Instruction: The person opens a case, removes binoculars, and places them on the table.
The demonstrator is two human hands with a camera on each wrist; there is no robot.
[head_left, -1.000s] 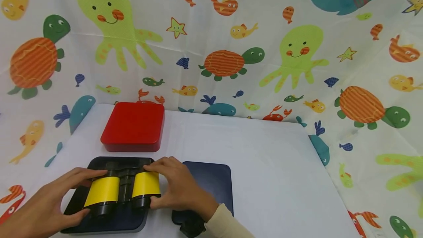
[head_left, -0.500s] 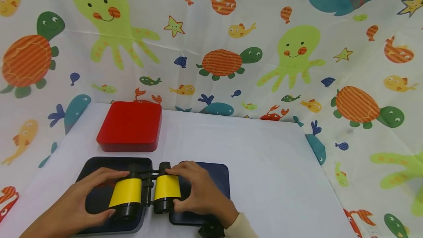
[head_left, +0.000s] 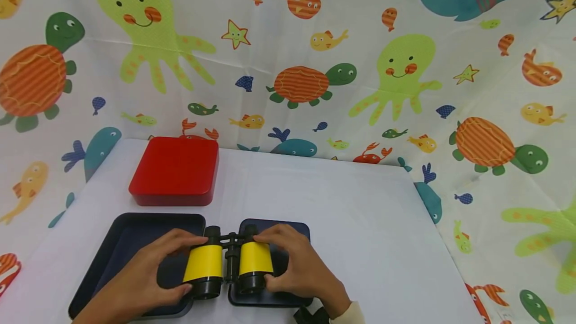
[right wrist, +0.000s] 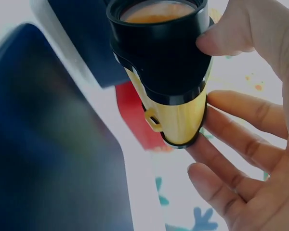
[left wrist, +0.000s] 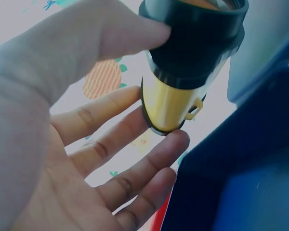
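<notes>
Black and yellow binoculars [head_left: 255, 259] are held between both hands, above the gap between two dark trays. My left hand [head_left: 141, 276] pinches the left barrel, thumb at the wide black end and fingers toward the eyepiece. On the right barrel, my right hand [head_left: 306, 266] has a like grip. In the left wrist view the thumb presses the black rim of the binoculars [left wrist: 176, 103], and the lower fingers spread beside it. The right wrist view shows the lens end of the binoculars [right wrist: 178, 120] facing up toward the camera.
A larger dark tray [head_left: 121, 244] lies at the left, partly behind my left hand. The smaller dark blue tray [head_left: 281, 300] is under the right barrel. Behind them sits a red box [head_left: 175, 171] on the white table [head_left: 360, 234]. A sea-animal printed cloth [head_left: 270, 24] hangs behind.
Both hands have carried the binoculars rightward, off the larger left tray to over the gap and the smaller right tray. The grip looks the same; the view has shifted slightly.
</notes>
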